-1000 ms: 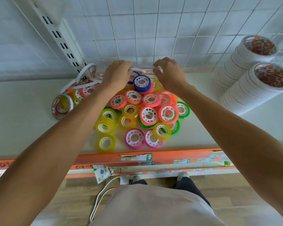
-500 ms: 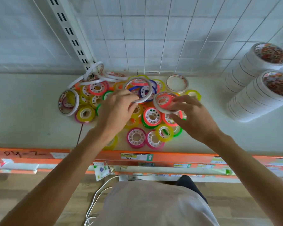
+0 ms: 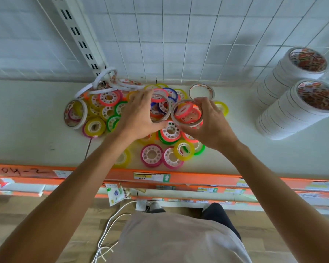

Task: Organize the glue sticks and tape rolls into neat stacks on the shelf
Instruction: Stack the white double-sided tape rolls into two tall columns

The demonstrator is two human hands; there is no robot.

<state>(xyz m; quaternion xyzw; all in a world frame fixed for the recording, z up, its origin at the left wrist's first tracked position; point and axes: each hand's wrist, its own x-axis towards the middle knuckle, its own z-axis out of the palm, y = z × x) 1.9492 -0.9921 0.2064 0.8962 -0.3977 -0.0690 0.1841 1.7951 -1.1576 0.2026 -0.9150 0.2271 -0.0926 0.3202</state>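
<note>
So far only the two white stacks (image 3: 292,95) at right are done; my left hand (image 3: 139,118) and right hand (image 3: 211,126) each grip a thin white ring above the loose coloured pile (image 3: 160,145) at centre.

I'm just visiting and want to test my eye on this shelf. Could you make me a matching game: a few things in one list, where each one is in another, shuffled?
Things
1. left hand
2. right hand
3. two tall white tape stacks
4. single white roll

Places or states
A. lying flat near the back grid
B. holds a thin white ring over the pile's right side
C. far right of the shelf
D. holds a thin white ring over the pile's middle

Pairs: 1-D, 2-B, 3-C, 4-A
</note>
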